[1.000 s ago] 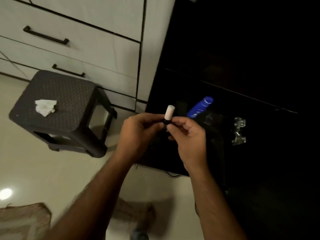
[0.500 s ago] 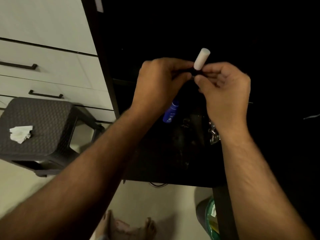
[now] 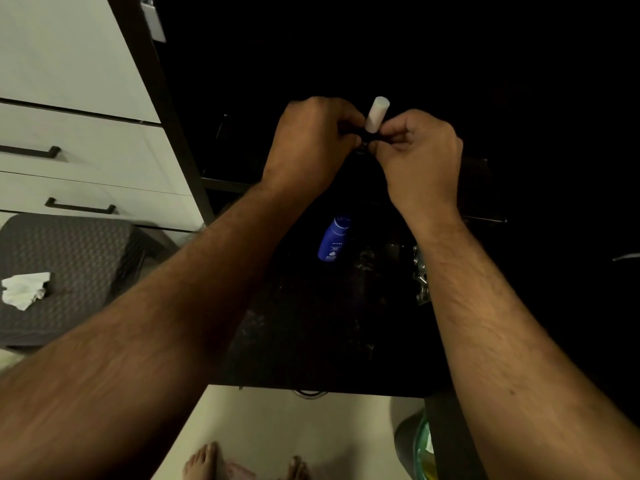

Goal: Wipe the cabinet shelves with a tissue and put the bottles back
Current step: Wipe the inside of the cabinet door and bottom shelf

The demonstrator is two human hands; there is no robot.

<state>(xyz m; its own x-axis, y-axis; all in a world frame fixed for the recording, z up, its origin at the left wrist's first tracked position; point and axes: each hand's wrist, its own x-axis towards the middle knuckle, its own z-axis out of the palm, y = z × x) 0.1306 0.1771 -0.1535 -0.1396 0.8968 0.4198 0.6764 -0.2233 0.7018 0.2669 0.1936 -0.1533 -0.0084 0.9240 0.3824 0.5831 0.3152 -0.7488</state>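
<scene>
Both hands up in front of the dark open cabinet (image 3: 346,323), working one small dark bottle with a white cap (image 3: 377,114). Left hand (image 3: 311,140) has fingers curled round the bottle from the left; right hand (image 3: 419,150) pinches it from the right, fingertips meeting just under the cap. So each hand's grip is clamped on that bottle; the bottle body is mostly hidden between the fingers, the cap pokes up tilted slightly right. Below the hands a blue bottle (image 3: 333,240) sits on the dark cabinet shelf, well apart from the held one. Shiny metal bits (image 3: 420,271) show at the right of the same shelf, partly behind the right forearm; can't tell what they are. Crumpled tissue (image 3: 25,289) lies on the dark stool (image 3: 79,258) at left, away from both hands. White drawers (image 3: 86,161) with dark handles stand behind the stool. Bare feet (image 3: 204,462) on the floor at bottom edge.
</scene>
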